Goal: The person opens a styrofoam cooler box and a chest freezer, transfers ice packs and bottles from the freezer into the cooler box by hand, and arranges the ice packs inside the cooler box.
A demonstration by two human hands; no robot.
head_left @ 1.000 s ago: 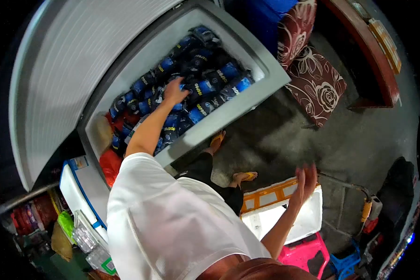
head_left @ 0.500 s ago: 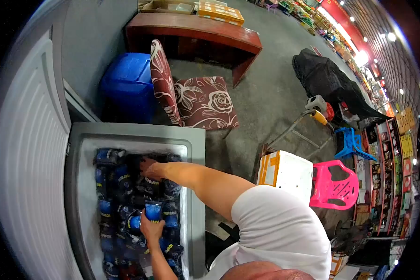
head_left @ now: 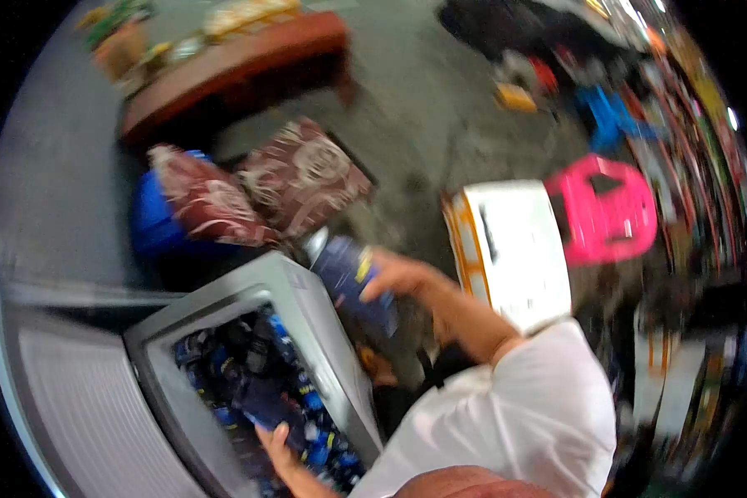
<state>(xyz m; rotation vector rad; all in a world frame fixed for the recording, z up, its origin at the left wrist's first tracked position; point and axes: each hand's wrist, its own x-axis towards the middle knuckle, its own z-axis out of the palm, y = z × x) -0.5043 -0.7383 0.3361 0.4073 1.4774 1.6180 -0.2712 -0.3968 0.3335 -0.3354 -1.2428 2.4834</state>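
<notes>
Clasping one blue packet (head_left: pixel 340 270), the right hand (head_left: pixel 397 275) is past the freezer (head_left: pixel 328 353) edge; more packets (head_left: pixel 311 415) lie inside, the left hand (head_left: pixel 277 446) at one, its grasp unclear.

Light: dim, uneven; small bright lamps at upper right. Highlights: white foam box (head_left: pixel 519 249) and white shirt (head_left: pixel 506 407), pale, little detail. Shadow: deep beneath the red-brown desk (head_left: pixel 236 70). Blur: motion smear throughout, shelves (head_left: pixel 693 141) streaked. Edges: fisheye curvature, black corners.
</notes>
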